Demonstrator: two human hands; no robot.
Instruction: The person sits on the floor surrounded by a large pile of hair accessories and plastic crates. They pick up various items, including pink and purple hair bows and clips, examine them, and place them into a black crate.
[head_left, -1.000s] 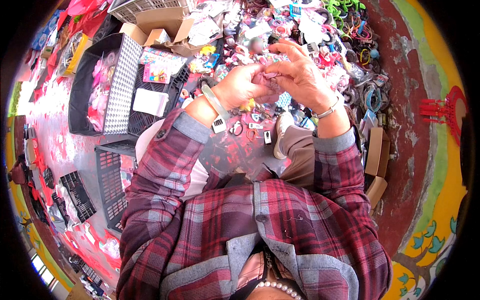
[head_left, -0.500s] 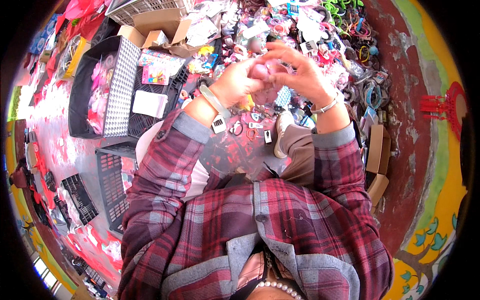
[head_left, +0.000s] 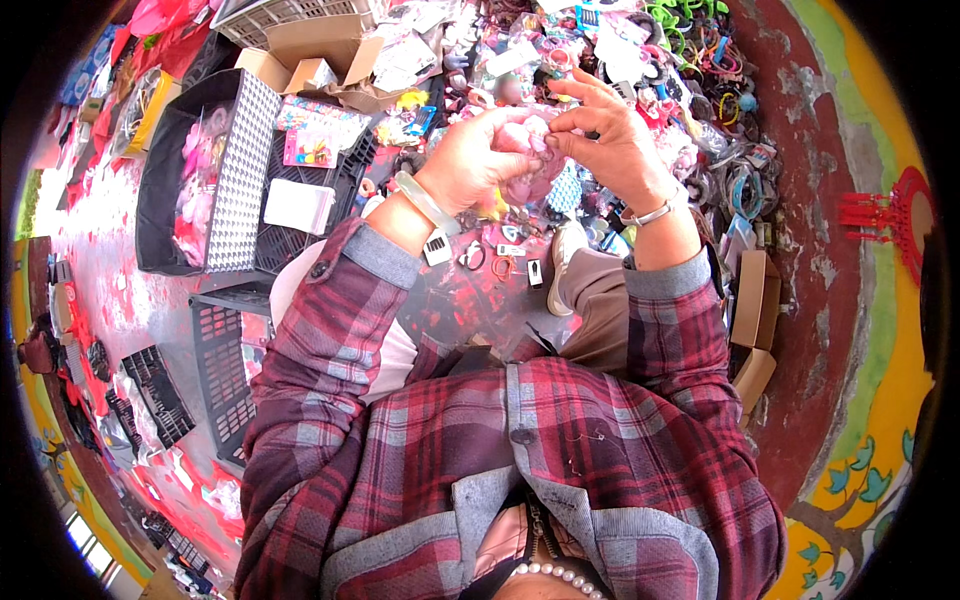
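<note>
Both hands are raised in front of me over a pile of small goods. My left hand (head_left: pixel 468 162) grips a pale pink, soft-looking item (head_left: pixel 515 138) between thumb and fingers; its exact kind cannot be made out. Thumb and forefinger of my right hand (head_left: pixel 612 145) pinch the right edge of that same item, beside a whitish part of it, while the other fingers stand raised. Below the item, pinkish material shows, and I cannot tell whether it belongs to it. A light blue textured thing (head_left: pixel 565 192) lies just under the right hand.
A heap of packaged hair accessories (head_left: pixel 690 110) spreads ahead and right. On the left stand a black bin with a houndstooth side (head_left: pixel 243 170), an open cardboard box (head_left: pixel 318 42) and a black crate (head_left: pixel 222 375). More cardboard boxes (head_left: pixel 757 300) stand at right.
The right hand's fingers have drawn back from over the pink item to a pinch at its right edge. More of the item shows now. The left hand keeps its hold.
</note>
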